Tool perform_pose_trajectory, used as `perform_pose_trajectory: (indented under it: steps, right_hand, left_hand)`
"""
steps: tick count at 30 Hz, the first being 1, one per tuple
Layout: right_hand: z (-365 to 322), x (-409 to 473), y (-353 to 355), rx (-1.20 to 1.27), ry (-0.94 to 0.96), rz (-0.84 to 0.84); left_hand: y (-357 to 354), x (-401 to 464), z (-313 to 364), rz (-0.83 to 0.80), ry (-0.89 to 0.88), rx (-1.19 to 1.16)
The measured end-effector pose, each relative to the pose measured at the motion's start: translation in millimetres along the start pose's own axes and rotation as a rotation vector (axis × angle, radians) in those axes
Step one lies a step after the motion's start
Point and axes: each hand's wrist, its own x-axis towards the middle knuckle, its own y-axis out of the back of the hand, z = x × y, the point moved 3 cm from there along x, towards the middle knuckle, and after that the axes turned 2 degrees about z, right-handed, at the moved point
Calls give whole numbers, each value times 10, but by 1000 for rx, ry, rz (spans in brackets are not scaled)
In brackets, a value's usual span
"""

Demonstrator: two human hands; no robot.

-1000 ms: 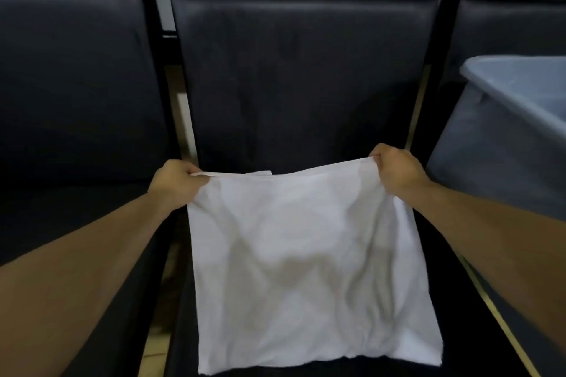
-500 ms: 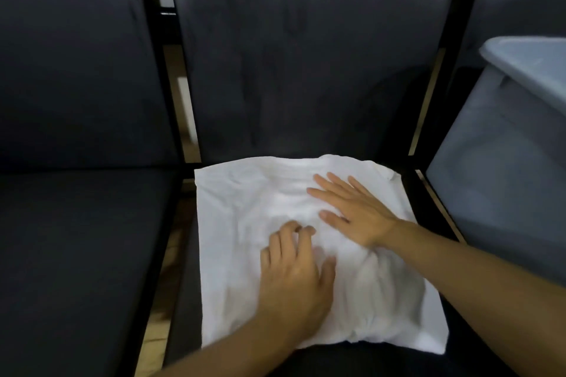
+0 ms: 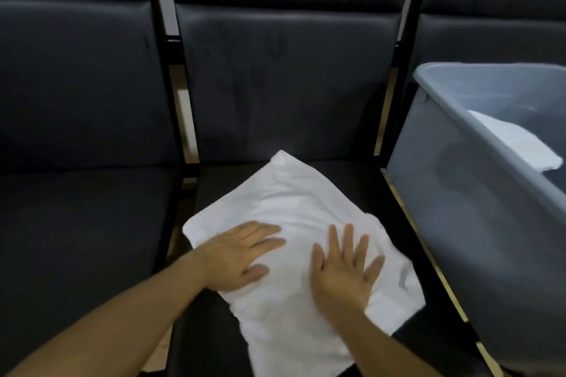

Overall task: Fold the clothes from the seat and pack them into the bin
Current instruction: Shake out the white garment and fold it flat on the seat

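Observation:
A folded white garment (image 3: pixel 294 202) lies flat on the middle dark seat (image 3: pixel 361 180), turned so one corner points at the backrest. My left hand (image 3: pixel 242 251) presses flat on its left part, fingers straight and pointing right. My right hand (image 3: pixel 343 266) lies flat on its right part with fingers spread. The grey plastic bin (image 3: pixel 453 193) stands on the seat to the right, with another white cloth (image 3: pixel 517 141) inside it.
A dark padded seat (image 3: pixel 79 223) is on the left, split from the middle one by a black frame post (image 3: pixel 174 193). Dark backrests run across the top. The bin's near wall stands close to the garment's right edge.
The garment was held up by its top corners, then laid on the seat. Both hands let go and now press flat on it; the cloth has turned diagonally.

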Motion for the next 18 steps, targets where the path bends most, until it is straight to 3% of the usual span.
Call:
perform_pose_trajectory:
  steps: [6,10,13,15,18]
  right_hand:
    - [-351,-709,-50,201,-319,-138]
    - [-470,-788,48,317,-381,-348]
    - [-257,-601,307,313,-339,-414]
    - [-52,-403,522,258,-321,-363]
    - [260,-124,749,231,-350,-253]
  left_hand:
    - [286,124,189,-192,46,-35]
    - [196,20,279,-57,158,-154]
    - [170,-221,236,260,498,-378]
    - [166,-457,155,468,800,-431]
    - [76,-743,9,475,1115,-575]
